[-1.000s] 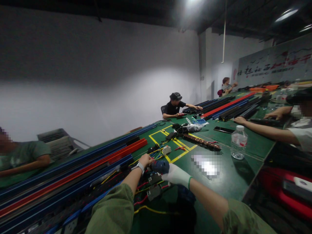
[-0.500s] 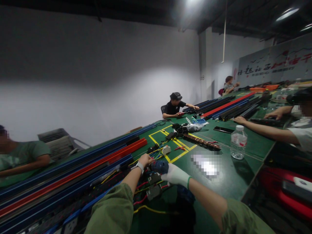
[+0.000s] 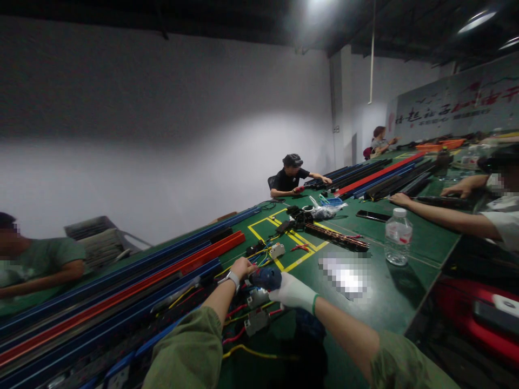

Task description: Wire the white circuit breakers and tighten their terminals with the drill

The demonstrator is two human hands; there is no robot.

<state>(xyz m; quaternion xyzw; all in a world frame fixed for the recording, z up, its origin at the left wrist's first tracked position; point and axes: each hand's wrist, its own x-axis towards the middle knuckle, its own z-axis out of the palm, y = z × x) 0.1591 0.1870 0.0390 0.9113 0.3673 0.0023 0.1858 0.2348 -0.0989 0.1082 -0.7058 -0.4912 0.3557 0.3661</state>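
Observation:
My right hand (image 3: 290, 289), in a white glove, is closed around a dark blue rounded object (image 3: 265, 278) that looks like the body of a hand tool. Just left of it, my left hand (image 3: 242, 267), bare with a watch at the wrist, has its fingers closed. A bit of red shows at those fingertips, but what they pinch is too small to make out. Below the hands sit a grey-white switch block (image 3: 258, 297) and a second grey block (image 3: 257, 321), with red and yellow wires. Another white block (image 3: 277, 250) with wires lies beyond my left hand.
Long blue rails (image 3: 162, 237) and an orange rail (image 3: 203, 254) run along the left. Copper strips (image 3: 336, 236), a water bottle (image 3: 398, 237) and a phone (image 3: 373, 215) lie on the green table (image 3: 365, 335). Several other people sit around it.
Both hands keep nearly the same place and grip. The dark blue object has shifted only very slightly, and the rest looks unchanged.

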